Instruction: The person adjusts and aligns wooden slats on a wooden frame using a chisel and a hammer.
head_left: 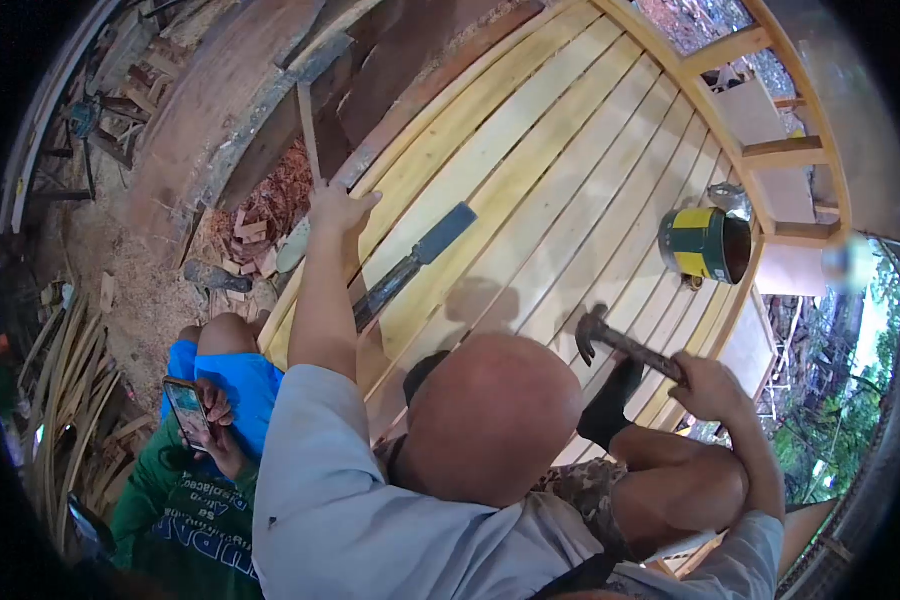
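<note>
My right hand [715, 388] grips a claw hammer [625, 345] by its handle, the metal head pointing left above the pale planks [530, 200]. My left arm stretches forward, and my left hand [340, 208] is closed at the lower end of a thin, pale wooden strip [310, 130], its thumb sticking out. The strip's far end reaches a weathered timber edge. Lying on the planks right of my left forearm is a long dark tool [415, 265] with a blue-grey end; its exact kind is unclear. A dark-socked foot [612, 402] is near the hammer.
A dark green and yellow bucket [692, 245] stands by the curved wooden frame [740, 150] at right. Reddish shavings [285, 195] and offcuts fill the gap at left. At lower left, another person in a green top [185, 520] holds a phone [187, 408].
</note>
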`<state>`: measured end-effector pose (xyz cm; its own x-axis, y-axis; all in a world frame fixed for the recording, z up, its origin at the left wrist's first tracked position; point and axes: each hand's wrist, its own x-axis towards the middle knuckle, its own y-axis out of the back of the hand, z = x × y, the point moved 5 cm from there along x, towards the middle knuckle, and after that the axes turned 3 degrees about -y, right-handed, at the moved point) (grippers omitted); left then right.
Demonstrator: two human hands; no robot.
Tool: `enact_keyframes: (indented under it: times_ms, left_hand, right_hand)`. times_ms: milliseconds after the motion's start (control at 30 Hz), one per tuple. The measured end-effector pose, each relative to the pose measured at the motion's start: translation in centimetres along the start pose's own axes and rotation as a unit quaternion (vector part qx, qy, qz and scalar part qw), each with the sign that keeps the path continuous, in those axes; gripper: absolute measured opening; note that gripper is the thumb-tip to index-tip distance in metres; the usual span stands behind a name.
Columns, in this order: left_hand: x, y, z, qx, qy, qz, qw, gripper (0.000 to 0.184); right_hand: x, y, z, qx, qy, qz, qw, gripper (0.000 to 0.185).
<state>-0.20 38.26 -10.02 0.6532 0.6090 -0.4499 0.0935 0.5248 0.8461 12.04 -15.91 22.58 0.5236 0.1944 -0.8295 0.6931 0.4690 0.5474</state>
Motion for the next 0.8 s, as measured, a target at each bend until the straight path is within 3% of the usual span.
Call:
enact_keyframes:
  times_ms: [233, 333, 400, 433, 533, 633, 667, 800]
  left_hand:
    - [-2.2, -1.1, 0.1, -0.037, 0.018, 0.088, 0.995, 0.096]
    - [-4.7, -0.6, 0.8, -0.129, -0.045, 0.156, 0.978, 0.085]
    - [-7.5, -0.5, 1.9, -0.213, -0.071, 0.22, 0.949, 0.075]
    - [-8.7, -1.8, 2.3, -0.102, -0.119, 0.265, 0.951, 0.065]
    - [-12.2, -4.2, 6.0, -0.169, -0.135, 0.313, 0.925, 0.058]
    - [-10.8, -3.1, 10.2, -0.151, -0.133, 0.301, 0.932, 0.043]
    - [-9.1, -2.8, 11.4, -0.176, -0.123, 0.291, 0.932, 0.038]
    - [-1.5, 0.1, 16.2, -0.114, -0.137, 0.259, 0.949, 0.032]
  right_hand:
    - [6.1, 0.2, 4.2, 0.145, 0.036, 0.041, 0.988, 0.036]
    - [9.5, -1.2, 7.1, 0.193, 0.028, 0.056, 0.979, 0.035]
    - [11.9, -3.0, 9.4, 0.163, 0.023, 0.128, 0.978, 0.037]
    - [13.4, -4.5, 10.5, 0.163, 0.038, 0.161, 0.973, 0.038]
    - [17.3, -9.0, 12.6, 0.251, 0.086, 0.22, 0.939, 0.034]
    - [20.2, -13.0, 14.5, 0.272, 0.079, 0.182, 0.942, 0.035]
    - [21.2, -15.0, 16.0, 0.277, 0.132, 0.254, 0.917, 0.038]
    - [21.5, -17.1, 18.1, 0.262, 0.161, 0.252, 0.918, 0.036]
